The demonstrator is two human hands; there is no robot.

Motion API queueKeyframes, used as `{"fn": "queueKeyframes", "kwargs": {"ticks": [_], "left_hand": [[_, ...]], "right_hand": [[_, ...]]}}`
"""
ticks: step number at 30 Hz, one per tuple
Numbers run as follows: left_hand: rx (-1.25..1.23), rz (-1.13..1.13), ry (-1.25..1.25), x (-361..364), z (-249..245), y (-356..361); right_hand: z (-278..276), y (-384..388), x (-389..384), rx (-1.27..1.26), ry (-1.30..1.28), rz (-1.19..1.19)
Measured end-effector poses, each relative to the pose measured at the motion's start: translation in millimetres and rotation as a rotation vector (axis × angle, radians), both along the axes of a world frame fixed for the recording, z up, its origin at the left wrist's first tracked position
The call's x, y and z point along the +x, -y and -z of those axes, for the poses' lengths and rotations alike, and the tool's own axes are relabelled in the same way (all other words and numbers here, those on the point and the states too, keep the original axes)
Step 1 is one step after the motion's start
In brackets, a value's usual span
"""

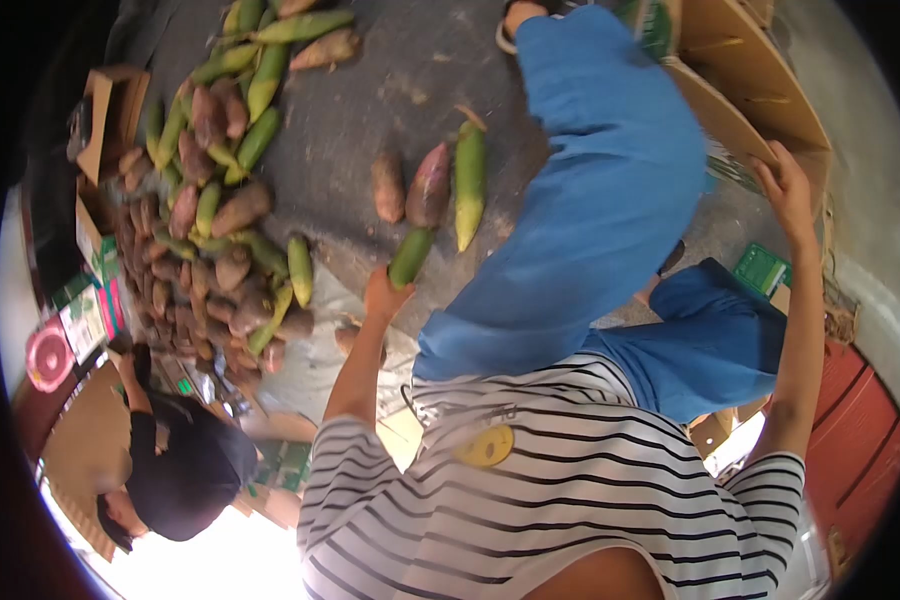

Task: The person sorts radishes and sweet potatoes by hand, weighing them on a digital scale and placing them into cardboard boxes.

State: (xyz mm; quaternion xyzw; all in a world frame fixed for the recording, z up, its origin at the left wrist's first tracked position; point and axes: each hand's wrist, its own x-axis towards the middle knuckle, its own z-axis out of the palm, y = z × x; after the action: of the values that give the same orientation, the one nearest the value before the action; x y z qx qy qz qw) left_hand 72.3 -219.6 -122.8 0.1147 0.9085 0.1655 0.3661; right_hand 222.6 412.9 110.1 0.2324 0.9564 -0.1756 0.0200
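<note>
My left hand (383, 296) is closed around the lower end of an ear of corn (411, 256) in its green husk. Just beyond it on the dark ground sheet lie a purplish sweet potato (429, 186), a brown sweet potato (388, 187) and a second corn ear (470, 188), side by side. The held ear's far tip overlaps the purplish one in this view. Over on the right, my right hand (788, 187) grips the edge of an opened cardboard box (745, 118), fingers bent over its wall.
A large heap of brown roots (205, 290) and green corn ears (267, 78) spreads along the left. A co-worker in dark clothes (195, 465) is at the lower left, near a pink basin (50, 357). A green carton (760, 268) sits below the box.
</note>
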Motion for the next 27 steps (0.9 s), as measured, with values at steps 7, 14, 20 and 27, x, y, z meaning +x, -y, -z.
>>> {"fn": "queueKeyframes", "kwargs": {"ticks": [7,14,20,27], "left_hand": [[0.358,0.06,-0.153,-32,-92,-79],[1.005,0.154,-0.637,-75,-272,-287],[1.274,0.75,-0.756,-48,-347,-461],[1.2,0.477,-0.688,-75,-322,-445]], "right_hand": [[-18,11,-2,0.092,-0.034,-0.028],[-13,4,3,0.07,-0.06,-0.048],[-10,2,5,0.088,-0.03,-0.086],[-3,1,9,0.141,-0.068,-0.123]]}}
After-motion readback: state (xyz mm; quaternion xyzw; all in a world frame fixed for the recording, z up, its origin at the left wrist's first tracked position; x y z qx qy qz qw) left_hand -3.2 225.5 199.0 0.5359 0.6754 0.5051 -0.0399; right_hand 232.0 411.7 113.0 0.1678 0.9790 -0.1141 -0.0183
